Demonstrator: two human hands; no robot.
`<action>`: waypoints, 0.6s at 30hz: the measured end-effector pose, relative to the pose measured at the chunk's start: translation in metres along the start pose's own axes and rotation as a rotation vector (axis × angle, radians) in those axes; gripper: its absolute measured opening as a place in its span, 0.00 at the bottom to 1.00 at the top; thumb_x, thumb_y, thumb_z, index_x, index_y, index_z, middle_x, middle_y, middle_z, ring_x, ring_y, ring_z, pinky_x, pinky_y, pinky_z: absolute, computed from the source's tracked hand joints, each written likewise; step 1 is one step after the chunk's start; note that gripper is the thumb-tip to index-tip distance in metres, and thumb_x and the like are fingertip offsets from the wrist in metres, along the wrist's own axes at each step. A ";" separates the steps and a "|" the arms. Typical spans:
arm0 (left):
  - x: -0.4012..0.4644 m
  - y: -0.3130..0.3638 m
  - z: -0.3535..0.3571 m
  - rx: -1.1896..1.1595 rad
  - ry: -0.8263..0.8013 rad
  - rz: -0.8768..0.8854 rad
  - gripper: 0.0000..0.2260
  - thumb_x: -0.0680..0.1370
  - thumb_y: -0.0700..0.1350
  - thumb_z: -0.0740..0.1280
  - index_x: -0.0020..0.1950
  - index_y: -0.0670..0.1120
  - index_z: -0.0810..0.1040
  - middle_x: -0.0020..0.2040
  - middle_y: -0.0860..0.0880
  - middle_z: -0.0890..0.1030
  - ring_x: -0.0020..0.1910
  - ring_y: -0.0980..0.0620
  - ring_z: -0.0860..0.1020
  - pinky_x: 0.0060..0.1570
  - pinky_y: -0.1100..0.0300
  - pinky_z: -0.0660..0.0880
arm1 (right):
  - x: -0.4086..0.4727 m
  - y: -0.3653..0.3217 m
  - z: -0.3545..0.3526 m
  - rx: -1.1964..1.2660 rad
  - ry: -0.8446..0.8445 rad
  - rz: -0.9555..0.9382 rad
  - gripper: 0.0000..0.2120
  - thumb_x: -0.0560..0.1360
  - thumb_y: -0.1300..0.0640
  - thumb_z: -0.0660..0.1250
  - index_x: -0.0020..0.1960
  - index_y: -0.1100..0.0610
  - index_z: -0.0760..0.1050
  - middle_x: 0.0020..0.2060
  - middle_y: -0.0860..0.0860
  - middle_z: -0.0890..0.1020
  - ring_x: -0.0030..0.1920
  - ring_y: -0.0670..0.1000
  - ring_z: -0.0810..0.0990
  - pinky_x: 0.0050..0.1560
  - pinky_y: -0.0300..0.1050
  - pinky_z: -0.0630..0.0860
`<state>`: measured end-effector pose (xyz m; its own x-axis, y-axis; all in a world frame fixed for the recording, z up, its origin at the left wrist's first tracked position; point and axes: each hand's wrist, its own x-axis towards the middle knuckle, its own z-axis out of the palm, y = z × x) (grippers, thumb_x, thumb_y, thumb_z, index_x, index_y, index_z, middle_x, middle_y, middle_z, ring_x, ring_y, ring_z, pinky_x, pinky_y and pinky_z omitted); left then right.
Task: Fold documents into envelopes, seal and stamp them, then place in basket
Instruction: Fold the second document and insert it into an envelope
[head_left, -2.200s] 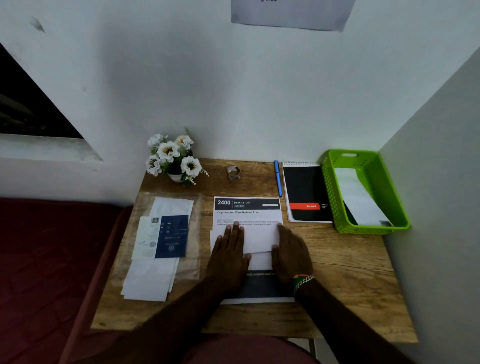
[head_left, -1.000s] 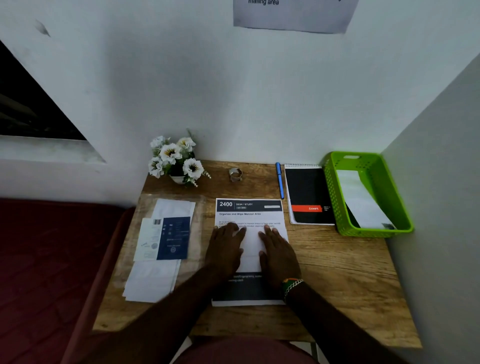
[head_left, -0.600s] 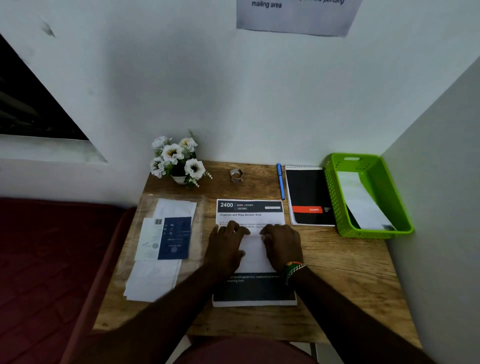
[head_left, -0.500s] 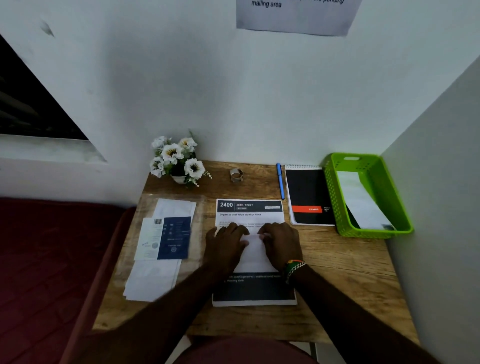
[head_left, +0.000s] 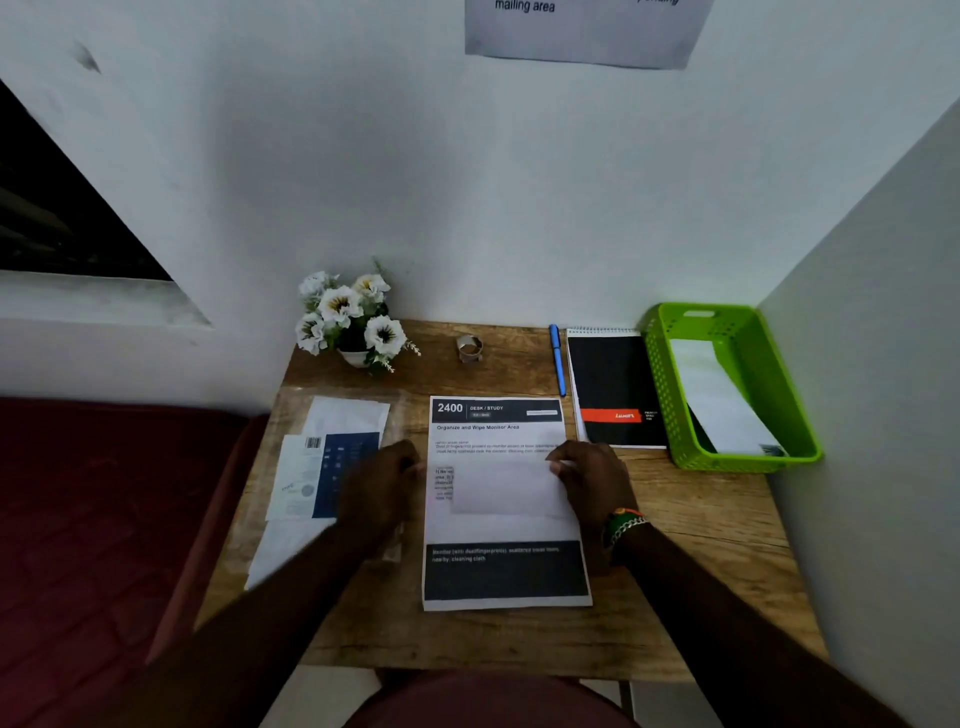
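Observation:
A folded white document (head_left: 506, 488) lies on top of a printed sheet (head_left: 501, 571) at the middle of the wooden desk (head_left: 701, 545). My right hand (head_left: 592, 486) pinches the folded document's right edge. My left hand (head_left: 382, 486) is blurred and sits left of the sheet, off the paper, over a clear sleeve of white envelopes (head_left: 337, 421) and a blue card. Nothing shows in it. The green basket (head_left: 660, 384) stands at the back right with one white envelope (head_left: 719, 400) inside.
A black notepad (head_left: 613, 389) and a blue pen (head_left: 557, 358) lie beside the basket. A small pot of white flowers (head_left: 348, 322) and a small tape ring (head_left: 469, 347) stand at the back. Walls close the back and right; a red cushion (head_left: 104, 519) lies to the left.
Both hands were pressing the fold flat at the middle. My left hand has since slid left off the paper toward the envelopes, and my right hand has shifted to the folded document's right edge.

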<state>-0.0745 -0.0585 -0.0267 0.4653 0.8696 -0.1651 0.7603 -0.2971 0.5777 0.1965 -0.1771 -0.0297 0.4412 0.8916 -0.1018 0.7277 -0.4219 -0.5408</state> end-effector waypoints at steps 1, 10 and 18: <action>-0.001 -0.003 -0.002 0.021 0.029 -0.026 0.06 0.81 0.50 0.65 0.45 0.58 0.74 0.41 0.57 0.79 0.39 0.62 0.77 0.39 0.66 0.72 | 0.001 0.005 -0.001 -0.002 -0.007 0.013 0.02 0.75 0.52 0.71 0.47 0.45 0.81 0.46 0.44 0.83 0.52 0.51 0.77 0.54 0.48 0.74; -0.041 -0.043 -0.006 0.014 0.269 -0.005 0.05 0.77 0.46 0.70 0.53 0.51 0.80 0.53 0.51 0.79 0.52 0.52 0.76 0.53 0.54 0.75 | -0.004 -0.005 0.014 -0.193 0.102 -0.084 0.11 0.76 0.47 0.68 0.58 0.45 0.79 0.58 0.46 0.80 0.64 0.53 0.73 0.66 0.58 0.64; -0.103 -0.130 -0.020 0.101 0.296 0.096 0.22 0.70 0.63 0.71 0.55 0.49 0.83 0.60 0.49 0.80 0.62 0.47 0.77 0.60 0.51 0.74 | -0.018 -0.072 0.071 0.073 -0.173 -0.440 0.08 0.76 0.57 0.68 0.54 0.51 0.80 0.55 0.50 0.80 0.58 0.52 0.74 0.60 0.52 0.74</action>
<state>-0.2305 -0.1019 -0.0687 0.3963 0.9083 0.1340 0.7677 -0.4079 0.4943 0.0986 -0.1514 -0.0484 0.0012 0.9999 0.0157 0.7843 0.0088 -0.6204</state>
